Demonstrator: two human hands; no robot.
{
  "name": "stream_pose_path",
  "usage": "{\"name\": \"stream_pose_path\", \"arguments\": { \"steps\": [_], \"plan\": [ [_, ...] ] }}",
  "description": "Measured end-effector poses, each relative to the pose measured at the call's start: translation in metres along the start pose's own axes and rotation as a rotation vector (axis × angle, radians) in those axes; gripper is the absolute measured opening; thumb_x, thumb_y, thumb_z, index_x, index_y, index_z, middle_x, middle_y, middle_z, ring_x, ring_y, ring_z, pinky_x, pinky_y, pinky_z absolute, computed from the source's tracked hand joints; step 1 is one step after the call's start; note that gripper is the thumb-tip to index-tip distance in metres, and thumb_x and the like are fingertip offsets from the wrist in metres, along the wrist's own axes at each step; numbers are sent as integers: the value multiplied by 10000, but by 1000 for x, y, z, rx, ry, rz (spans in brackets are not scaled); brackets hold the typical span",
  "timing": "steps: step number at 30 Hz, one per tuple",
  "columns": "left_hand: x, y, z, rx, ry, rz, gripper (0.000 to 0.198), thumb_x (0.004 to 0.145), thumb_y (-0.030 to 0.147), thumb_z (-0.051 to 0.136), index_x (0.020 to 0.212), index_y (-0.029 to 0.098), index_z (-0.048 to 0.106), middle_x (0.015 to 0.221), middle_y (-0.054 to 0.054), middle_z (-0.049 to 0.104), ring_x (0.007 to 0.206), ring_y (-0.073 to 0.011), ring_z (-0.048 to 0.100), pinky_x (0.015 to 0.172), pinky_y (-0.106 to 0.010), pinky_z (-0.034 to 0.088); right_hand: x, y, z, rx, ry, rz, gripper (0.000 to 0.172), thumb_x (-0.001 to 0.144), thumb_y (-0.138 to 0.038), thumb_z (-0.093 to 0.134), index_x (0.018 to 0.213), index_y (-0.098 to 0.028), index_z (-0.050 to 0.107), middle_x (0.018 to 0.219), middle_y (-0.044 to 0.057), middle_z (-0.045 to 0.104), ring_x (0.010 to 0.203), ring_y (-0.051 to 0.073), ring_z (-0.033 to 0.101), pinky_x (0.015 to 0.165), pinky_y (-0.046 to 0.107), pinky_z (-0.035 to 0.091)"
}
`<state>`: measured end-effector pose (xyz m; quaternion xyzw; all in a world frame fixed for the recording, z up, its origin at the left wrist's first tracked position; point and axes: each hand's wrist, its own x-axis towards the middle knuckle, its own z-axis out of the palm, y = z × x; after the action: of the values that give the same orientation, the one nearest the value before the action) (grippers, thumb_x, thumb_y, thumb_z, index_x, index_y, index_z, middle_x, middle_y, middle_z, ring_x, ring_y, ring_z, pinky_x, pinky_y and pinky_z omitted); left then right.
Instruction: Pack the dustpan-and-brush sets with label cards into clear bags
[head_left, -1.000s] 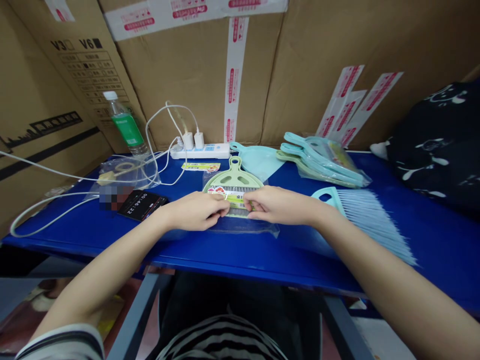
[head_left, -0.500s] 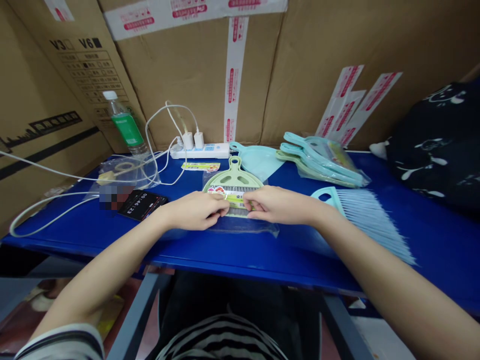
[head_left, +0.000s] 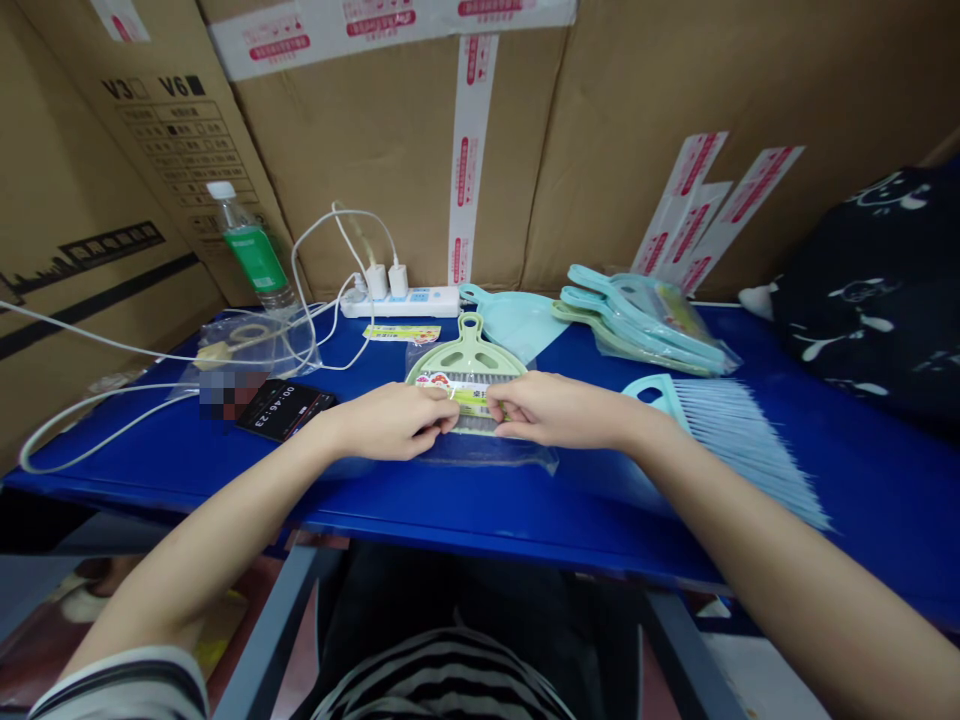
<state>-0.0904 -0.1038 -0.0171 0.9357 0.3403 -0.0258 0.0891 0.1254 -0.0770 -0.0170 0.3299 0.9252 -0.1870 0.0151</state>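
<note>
Head view: left-hand fingers (head_left: 439,425) and right-hand fingers (head_left: 501,428) pinch dustpan label (head_left: 469,398) above table edge (head_left: 375,513).

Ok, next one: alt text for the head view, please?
The left hand and right hand meet at the label of a pale green dustpan in a clear plastic bag on a blue table, beside a pale blue brush and a phone.

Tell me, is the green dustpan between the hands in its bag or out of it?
In, it seems: clear plastic extends beyond the edge of the dustpan and out below the left hand and right hand.
</note>
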Motion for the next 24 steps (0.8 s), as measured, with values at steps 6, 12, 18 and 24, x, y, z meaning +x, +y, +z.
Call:
{"name": "stream_pose_path", "arguments": {
  "steps": [6, 12, 18, 24],
  "plan": [
    [0, -1, 0, 2, 3, 0, 133, 800, 92, 416, 781, 191, 504, 756, 9, 543, 573, -109, 440, 560, -237, 324, 0, -3, -2, -26, -28, 42, 96, 822, -172, 541, 751, -198, 480, 601, -32, 514, 547, 121, 452, 556, 245, 299],
    [0, 0, 1, -1, -1, -8, 133, 801, 100, 414, 778, 192, 506, 766, 6, 546, 584, -111, 446, 563, -239, 328, 0, -3, -1, -11, -20, 36, 94, 824, -172, 535, 748, -197, 486, 600, -30, 518, 541, 119, 448, 552, 246, 296],
    [1, -1, 1, 0, -5, -6, 130, 799, 97, 420, 790, 190, 510, 769, 8, 544, 590, -110, 452, 567, -239, 332, 1, 1, 0, 6, -16, 29, 95, 831, -199, 559, 765, -197, 490, 619, -30, 540, 548, 115, 464, 550, 240, 304],
    [1, 0, 0, 9, -3, -4, 131, 804, 93, 425, 786, 189, 512, 767, 8, 549, 587, -107, 454, 566, -234, 338, 1, 0, 0, 6, -22, 41, 89, 822, -181, 572, 772, -193, 498, 618, -32, 545, 557, 114, 477, 556, 237, 306]
  ]
}}
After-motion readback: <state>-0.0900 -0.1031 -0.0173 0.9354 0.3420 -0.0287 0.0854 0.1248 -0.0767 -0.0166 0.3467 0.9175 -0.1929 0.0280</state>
